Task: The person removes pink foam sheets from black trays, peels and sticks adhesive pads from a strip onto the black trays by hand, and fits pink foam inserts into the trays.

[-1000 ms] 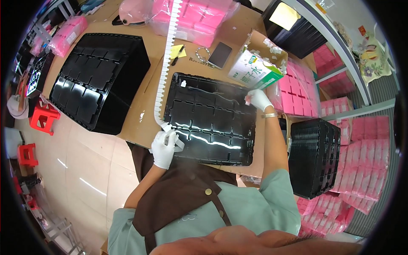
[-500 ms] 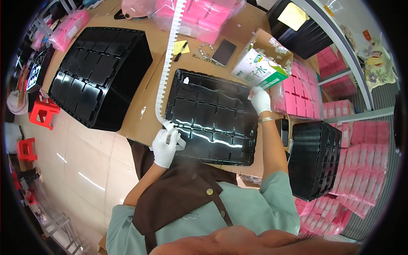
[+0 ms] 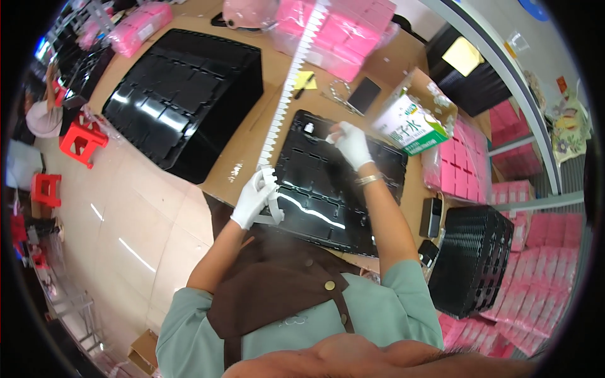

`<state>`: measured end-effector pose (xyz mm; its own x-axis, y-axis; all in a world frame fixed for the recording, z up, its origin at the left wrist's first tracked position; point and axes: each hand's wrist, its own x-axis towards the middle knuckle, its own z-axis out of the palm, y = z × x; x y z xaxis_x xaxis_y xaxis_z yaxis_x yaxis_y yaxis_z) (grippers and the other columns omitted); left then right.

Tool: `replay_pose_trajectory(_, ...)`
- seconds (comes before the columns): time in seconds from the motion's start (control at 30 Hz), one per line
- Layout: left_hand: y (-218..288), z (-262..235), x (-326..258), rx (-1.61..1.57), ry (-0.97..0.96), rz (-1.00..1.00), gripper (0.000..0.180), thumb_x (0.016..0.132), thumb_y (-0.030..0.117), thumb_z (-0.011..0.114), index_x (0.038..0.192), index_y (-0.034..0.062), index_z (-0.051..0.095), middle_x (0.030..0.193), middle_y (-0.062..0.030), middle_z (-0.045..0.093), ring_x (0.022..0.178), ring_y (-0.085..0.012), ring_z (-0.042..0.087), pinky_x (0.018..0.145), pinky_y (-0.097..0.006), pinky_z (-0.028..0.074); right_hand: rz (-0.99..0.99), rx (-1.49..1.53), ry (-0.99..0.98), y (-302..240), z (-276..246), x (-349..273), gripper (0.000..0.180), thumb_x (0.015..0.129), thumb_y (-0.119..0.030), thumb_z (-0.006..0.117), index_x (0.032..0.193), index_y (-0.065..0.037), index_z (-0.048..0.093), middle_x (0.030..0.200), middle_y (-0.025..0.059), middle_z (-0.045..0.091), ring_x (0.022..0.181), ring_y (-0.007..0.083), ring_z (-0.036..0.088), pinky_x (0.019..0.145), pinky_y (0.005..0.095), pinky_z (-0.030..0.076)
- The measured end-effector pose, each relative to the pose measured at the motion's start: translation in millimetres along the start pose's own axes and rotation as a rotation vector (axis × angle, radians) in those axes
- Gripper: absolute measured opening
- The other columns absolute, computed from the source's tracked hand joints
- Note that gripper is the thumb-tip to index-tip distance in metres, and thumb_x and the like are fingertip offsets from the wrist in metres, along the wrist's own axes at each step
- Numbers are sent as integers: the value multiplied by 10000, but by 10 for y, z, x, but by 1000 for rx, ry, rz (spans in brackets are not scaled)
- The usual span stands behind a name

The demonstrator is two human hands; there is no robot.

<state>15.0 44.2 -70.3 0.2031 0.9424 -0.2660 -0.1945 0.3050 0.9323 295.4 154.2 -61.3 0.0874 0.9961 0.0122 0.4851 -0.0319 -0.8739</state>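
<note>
My left hand, in a white glove, is closed round the near end of a long white strip with tab-like teeth. The strip runs away across the table, and a loose loop of it hangs by my palm. In front of me lies a shiny black plastic tray with moulded rectangular sections; a small white piece sits at its far left corner. Over the tray's far part is my right hand, gloved, its fingers bent together. Something small and whitish shows at its fingertips, too small to name.
A tall stack of black trays stands left, another stack right. Beyond the tray are a cardboard carton, a phone, a pen and pink wrapped packs. Red stools stand on the floor.
My right hand has moved left from beside the carton to above the tray's far part. My left hand still grips the strip. The whole view has shifted, so things appear further right.
</note>
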Motion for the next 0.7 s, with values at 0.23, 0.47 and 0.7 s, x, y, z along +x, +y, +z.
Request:
replay_pose_trajectory(0.23, -106, -857, -59, 167, 15, -243, 385, 935, 115, 524, 1314, 47, 522, 890, 34, 575, 783, -56, 563, 637, -220, 466, -22, -423, -168, -168, 504, 433, 81, 743, -86, 637, 785, -42, 691, 800, 185, 683, 803, 313, 674, 757, 369, 520)
replay_pose_trajectory(0.47, 98, -938, -56, 199, -455, -272, 457, 926, 384, 608, 1234, 47, 602, 842, 45, 546, 748, -43, 511, 616, -179, 402, -55, -424, 5, -78, 564, 381, 86, 762, -98, 625, 795, -32, 670, 779, 188, 669, 766, 344, 661, 719, 405, 519)
replay_pose_trajectory(0.7, 293, -907, 175, 666, -90, -160, 389, 901, 250, 596, 1223, 33, 581, 982, -89, 644, 869, -217, 628, 751, -315, 505, -68, -554, 206, -181, 775, 270, 103, 797, -104, 557, 749, -49, 629, 769, 181, 660, 759, 348, 655, 689, 420, 509)
